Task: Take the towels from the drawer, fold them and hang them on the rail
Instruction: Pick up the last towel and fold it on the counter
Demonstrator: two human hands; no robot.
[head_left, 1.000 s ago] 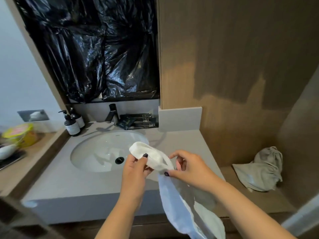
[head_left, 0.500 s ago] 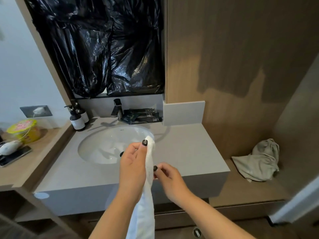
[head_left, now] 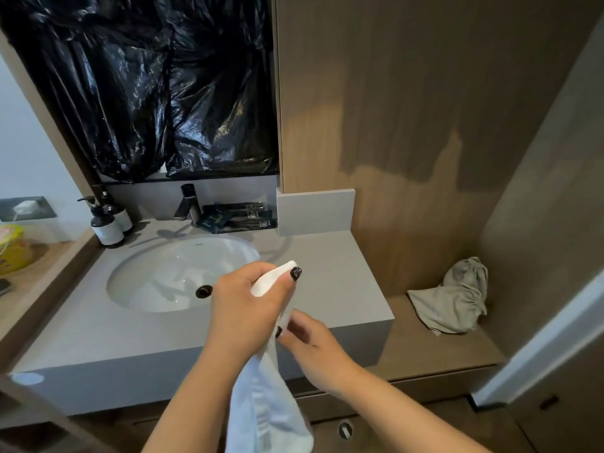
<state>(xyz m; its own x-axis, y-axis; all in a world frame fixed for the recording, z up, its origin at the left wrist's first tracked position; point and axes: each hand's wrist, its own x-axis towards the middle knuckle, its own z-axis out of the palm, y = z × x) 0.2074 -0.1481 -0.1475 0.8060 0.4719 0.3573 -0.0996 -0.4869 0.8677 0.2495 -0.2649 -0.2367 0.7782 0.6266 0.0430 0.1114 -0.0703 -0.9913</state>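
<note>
Step in hand: folding, towel out of drawer, not yet hung.
White towel (head_left: 266, 397) hanging in air near front edge of table (head_left: 330, 266), right of sink (head_left: 170, 273).
Left hand (head_left: 248, 305) gripping towel's top end, thumb over it.
Right hand (head_left: 310, 341) pinching edge just below.
Next, likely: bringing edges together evenly, then finding rail, which is not in view.

We see a white towel (head_left: 266, 400) and a grey counter (head_left: 330, 266). We note black plastic sheeting (head_left: 157, 86) and wood-grain brown panels (head_left: 408, 93).

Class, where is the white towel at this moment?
In the head view, the towel hangs at bottom centre, before the sink, held by both hands.
</note>
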